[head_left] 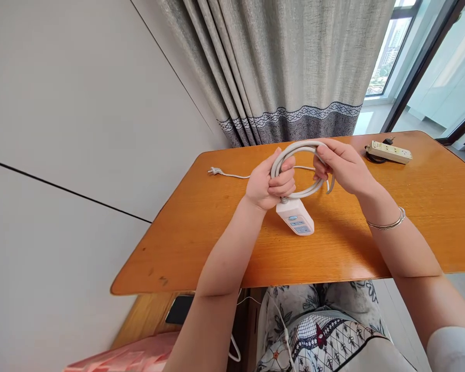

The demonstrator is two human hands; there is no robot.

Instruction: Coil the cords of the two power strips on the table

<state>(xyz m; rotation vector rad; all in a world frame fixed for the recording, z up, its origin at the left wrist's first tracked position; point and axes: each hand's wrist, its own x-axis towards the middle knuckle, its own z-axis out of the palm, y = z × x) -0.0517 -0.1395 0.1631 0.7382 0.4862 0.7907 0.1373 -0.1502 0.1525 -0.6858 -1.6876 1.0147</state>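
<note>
A white power strip (pixel 295 217) hangs below my left hand, its blue-labelled end tilted toward me. Its pale grey cord (pixel 309 192) is wound into several round loops. My left hand (pixel 273 179) is wrapped around the left side of the coil, just above the strip. On the coil's upper right side, my right hand (pixel 339 163) pinches the cord between thumb and fingers. From behind the hands the free cord runs left across the table to its plug (pixel 215 171). A bracelet circles my right wrist.
The wooden table (pixel 201 243) has rounded corners. At its far right lies a second, cream power strip (pixel 389 152) with a black cord. Behind hangs a grey curtain (pixel 294 62); a white wall (pixel 81 129) stands at left. A dark phone-like object (pixel 179 309) lies below the table edge.
</note>
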